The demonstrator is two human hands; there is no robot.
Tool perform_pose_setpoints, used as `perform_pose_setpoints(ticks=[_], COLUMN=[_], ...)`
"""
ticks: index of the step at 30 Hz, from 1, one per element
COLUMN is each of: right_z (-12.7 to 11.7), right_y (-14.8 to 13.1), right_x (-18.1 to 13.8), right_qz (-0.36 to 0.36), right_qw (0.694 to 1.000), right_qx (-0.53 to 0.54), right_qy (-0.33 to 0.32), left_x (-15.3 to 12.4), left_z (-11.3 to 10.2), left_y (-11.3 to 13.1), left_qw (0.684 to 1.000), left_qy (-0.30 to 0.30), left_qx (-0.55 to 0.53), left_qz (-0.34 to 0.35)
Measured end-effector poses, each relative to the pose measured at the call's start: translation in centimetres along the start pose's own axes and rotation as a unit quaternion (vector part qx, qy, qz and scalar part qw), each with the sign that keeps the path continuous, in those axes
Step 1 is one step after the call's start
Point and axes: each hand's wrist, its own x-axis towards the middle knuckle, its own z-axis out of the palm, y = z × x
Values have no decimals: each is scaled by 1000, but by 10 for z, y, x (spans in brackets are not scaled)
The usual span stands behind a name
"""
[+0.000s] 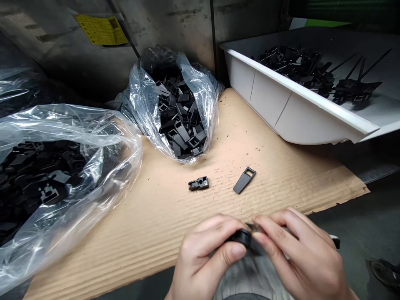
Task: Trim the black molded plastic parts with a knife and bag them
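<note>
Between the thumb and fingers of my left hand (212, 252) is a small rounded black plastic part (242, 237), held just past the cardboard's near edge. My right hand (300, 250) is closed beside it, pinching a thin greyish blade-like piece (252, 227) whose tip is close to the black part. A black end (336, 241) shows beyond the right hand; the fingers hide whether it belongs to the same piece. On the cardboard ahead lie a small black clip-like part (198, 183) and a flat black tab with a square opening (244, 180).
An open clear bag (209, 104) of black tabs stands at the back. Another clear bag (125, 175) with black parts lies at left. A white tray (271, 102) of black assembled pieces is back right. Dark crumbs dot the cardboard sheet (150, 225).
</note>
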Motion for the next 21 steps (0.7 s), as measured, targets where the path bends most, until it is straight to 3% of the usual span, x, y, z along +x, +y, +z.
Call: perform_pose_setpoints(ticks=[3, 9, 12, 21], right_z=[-1, -15, -19, -1], right_y=[2, 2, 0, -14], right_x=[3, 5, 4, 6], right_qz=[27, 134, 172, 110], right_qw=[999, 968, 957, 975], right_qx=[13, 198, 221, 194], right_qy=[18, -82, -75, -3], left_x=[-1, -1, 1, -3], left_z=[0, 3, 3, 6], left_y=[-2, -3, -4, -7], left_qw=[1000, 998, 996, 990], left_qy=[-6, 28, 41, 59], left_qx=[-1, 34, 64, 101], left_qz=[19, 43, 56, 79])
